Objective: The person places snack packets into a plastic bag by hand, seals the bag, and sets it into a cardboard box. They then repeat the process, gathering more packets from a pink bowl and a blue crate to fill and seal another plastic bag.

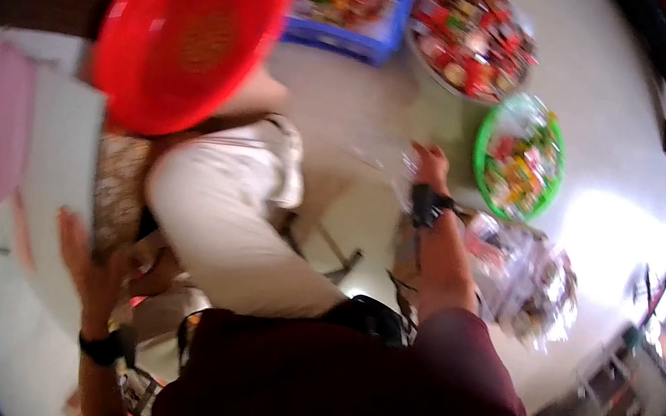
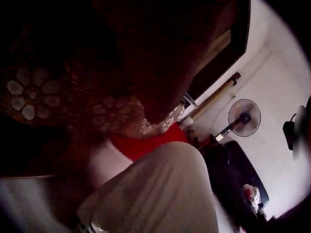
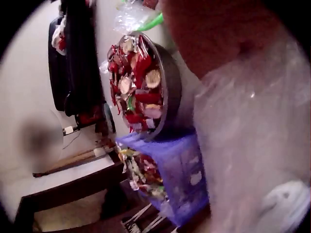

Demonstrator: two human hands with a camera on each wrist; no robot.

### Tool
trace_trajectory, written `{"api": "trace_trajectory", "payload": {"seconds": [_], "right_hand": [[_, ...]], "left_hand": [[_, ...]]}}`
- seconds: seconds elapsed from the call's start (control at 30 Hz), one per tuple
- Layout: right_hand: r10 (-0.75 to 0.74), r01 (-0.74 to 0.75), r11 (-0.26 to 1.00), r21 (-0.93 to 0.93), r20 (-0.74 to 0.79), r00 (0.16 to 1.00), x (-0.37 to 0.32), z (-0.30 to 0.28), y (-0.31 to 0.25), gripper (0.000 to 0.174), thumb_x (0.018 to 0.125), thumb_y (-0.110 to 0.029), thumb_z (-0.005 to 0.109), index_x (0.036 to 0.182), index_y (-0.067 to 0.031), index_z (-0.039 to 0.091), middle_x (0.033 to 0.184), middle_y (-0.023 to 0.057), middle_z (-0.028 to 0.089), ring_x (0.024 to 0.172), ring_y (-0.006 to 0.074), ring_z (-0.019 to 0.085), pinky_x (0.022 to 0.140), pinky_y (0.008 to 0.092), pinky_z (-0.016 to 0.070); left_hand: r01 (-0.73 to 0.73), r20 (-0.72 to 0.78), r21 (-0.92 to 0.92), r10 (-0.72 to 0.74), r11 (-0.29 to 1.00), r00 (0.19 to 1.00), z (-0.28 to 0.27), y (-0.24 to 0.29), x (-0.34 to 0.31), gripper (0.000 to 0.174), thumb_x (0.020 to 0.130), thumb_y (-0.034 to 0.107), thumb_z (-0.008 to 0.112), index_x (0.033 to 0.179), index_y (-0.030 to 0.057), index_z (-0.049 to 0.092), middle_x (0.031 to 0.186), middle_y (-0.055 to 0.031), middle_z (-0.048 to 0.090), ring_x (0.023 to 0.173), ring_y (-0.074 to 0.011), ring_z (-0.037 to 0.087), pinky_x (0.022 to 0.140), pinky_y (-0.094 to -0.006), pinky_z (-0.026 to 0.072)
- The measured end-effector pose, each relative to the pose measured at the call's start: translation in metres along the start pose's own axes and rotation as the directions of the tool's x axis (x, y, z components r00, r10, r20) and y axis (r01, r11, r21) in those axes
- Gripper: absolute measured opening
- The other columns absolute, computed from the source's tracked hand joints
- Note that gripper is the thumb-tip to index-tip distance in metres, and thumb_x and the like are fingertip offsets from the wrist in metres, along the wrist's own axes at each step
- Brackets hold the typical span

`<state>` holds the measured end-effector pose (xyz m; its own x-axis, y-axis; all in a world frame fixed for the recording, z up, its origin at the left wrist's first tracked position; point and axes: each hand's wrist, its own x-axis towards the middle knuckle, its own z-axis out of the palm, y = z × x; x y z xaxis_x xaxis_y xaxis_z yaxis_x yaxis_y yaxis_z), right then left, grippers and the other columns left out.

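Observation:
In the head view my left hand [image 1: 90, 272] is held with straight fingers beside a brown patterned surface [image 1: 119, 186]. It holds nothing. My right hand [image 1: 434, 169] reaches over the floor with fingers bent, gripping a clear plastic bag [image 3: 248, 126] that hangs large in the right wrist view; something white shows through its lower part. Close to that hand stands a green basket [image 1: 558, 167] of colourful wrapped packets. A red basin [image 1: 140, 36] sits tilted by my bent knee, with a brownish patch at its bottom.
Beyond the right hand are a metal bowl [image 3: 170, 92] heaped with red wrapped packets and a blue crate [image 3: 187, 170] of mixed packets. Filled clear bags [image 1: 539, 288] lie beside my right forearm. A pink cloth-like piece [image 1: 4, 123] is at far left; a fan [image 2: 244, 118] stands by the wall.

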<state>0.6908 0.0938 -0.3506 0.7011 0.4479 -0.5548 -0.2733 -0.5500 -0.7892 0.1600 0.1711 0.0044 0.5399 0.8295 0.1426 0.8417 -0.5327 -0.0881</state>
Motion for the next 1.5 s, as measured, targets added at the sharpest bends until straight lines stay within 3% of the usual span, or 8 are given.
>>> {"api": "trace_trajectory", "payload": {"seconds": [0.33,0.57,0.63,0.7,0.77,1.0,1.33,1.5], "right_hand": [[-0.138,0.011,0.985,0.174,0.742,0.656,-0.138,0.138,-0.188,0.054,0.088,-0.048,0.057,0.112,0.0003,0.055,0.089,0.0082,0.064,0.063,0.0082,0.053,0.050,0.0225,0.0358],[-0.458,0.061,0.869,0.492,0.751,0.476,-0.169,0.221,-0.219,0.039,0.094,-0.028,0.053,0.120,0.0009,0.052,0.109,0.0068,0.062,0.099,0.0183,0.057,0.085,0.0332,0.0454],[-0.683,0.404,0.724,0.559,0.663,0.307,-0.100,0.261,-0.165,0.041,0.091,-0.024,0.054,0.124,0.0002,0.049,0.117,0.0077,0.059,0.102,0.0184,0.057,0.088,0.0320,0.0458],[-0.659,0.408,0.748,0.523,0.656,0.368,-0.095,0.247,-0.153,0.041,0.090,-0.020,0.055,0.125,-0.0008,0.049,0.120,0.0082,0.058,0.103,0.0185,0.057,0.089,0.0315,0.0459],[-0.380,0.039,0.889,0.456,0.688,0.618,-0.157,0.204,-0.186,0.037,0.089,-0.018,0.054,0.122,-0.0021,0.053,0.117,0.0082,0.059,0.102,0.0186,0.058,0.089,0.0317,0.0458],[-0.209,0.022,0.941,0.338,0.526,0.824,-0.145,0.054,-0.117,0.033,0.086,-0.019,0.058,0.113,-0.0017,0.058,0.105,0.0064,0.064,0.092,0.0175,0.062,0.079,0.0301,0.0505],[0.006,-0.147,0.923,0.356,0.369,0.930,-0.149,-0.047,-0.020,0.025,0.077,-0.014,0.063,0.100,-0.0023,0.063,0.090,0.0025,0.063,0.077,0.0173,0.061,0.066,0.0312,0.0494],[0.032,-0.022,0.999,-0.048,0.235,0.971,-0.096,-0.057,0.064,0.020,0.076,-0.014,0.064,0.091,-0.0020,0.065,0.088,0.0027,0.064,0.076,0.0176,0.060,0.065,0.0315,0.0487]], "left_hand": [[0.208,0.098,0.024,-0.210,0.978,0.973,-0.015,0.014,0.012,0.083,0.065,0.009,0.068,0.138,0.0003,0.030,0.145,-0.0268,0.023,0.133,-0.0427,0.025,0.105,-0.0536,0.0222],[0.285,0.127,-0.034,-0.279,0.958,0.952,-0.028,0.023,0.015,0.083,0.069,0.020,0.073,0.139,0.0070,0.031,0.146,-0.0217,0.023,0.135,-0.0373,0.022,0.106,-0.0559,0.0186],[0.297,0.119,-0.010,-0.294,0.955,0.948,-0.026,0.023,0.015,0.082,0.069,0.020,0.072,0.139,0.0064,0.032,0.146,-0.0217,0.024,0.135,-0.0375,0.023,0.106,-0.0559,0.0204],[0.289,0.112,-0.007,-0.287,0.957,0.951,-0.023,0.025,0.014,0.082,0.068,0.020,0.072,0.138,0.0062,0.033,0.146,-0.0218,0.024,0.135,-0.0373,0.024,0.105,-0.0557,0.0221],[0.272,0.088,-0.005,-0.271,0.962,0.959,-0.023,0.022,0.012,0.081,0.068,0.020,0.073,0.138,0.0062,0.034,0.145,-0.0218,0.025,0.134,-0.0367,0.025,0.104,-0.0556,0.0239],[0.243,0.044,-0.020,-0.242,0.970,0.969,-0.023,0.023,0.008,0.082,0.068,0.021,0.073,0.138,0.0067,0.033,0.145,-0.0215,0.025,0.133,-0.0371,0.026,0.103,-0.0558,0.0252],[0.234,0.013,0.009,-0.234,0.972,0.972,-0.026,0.024,0.006,0.080,0.068,0.020,0.072,0.138,0.0077,0.035,0.143,-0.0210,0.029,0.132,-0.0354,0.030,0.102,-0.0552,0.0286],[0.245,0.003,0.016,-0.245,0.969,0.970,-0.025,0.024,0.006,0.079,0.068,0.019,0.072,0.137,0.0079,0.036,0.143,-0.0207,0.030,0.131,-0.0350,0.030,0.102,-0.0550,0.0289]]}}
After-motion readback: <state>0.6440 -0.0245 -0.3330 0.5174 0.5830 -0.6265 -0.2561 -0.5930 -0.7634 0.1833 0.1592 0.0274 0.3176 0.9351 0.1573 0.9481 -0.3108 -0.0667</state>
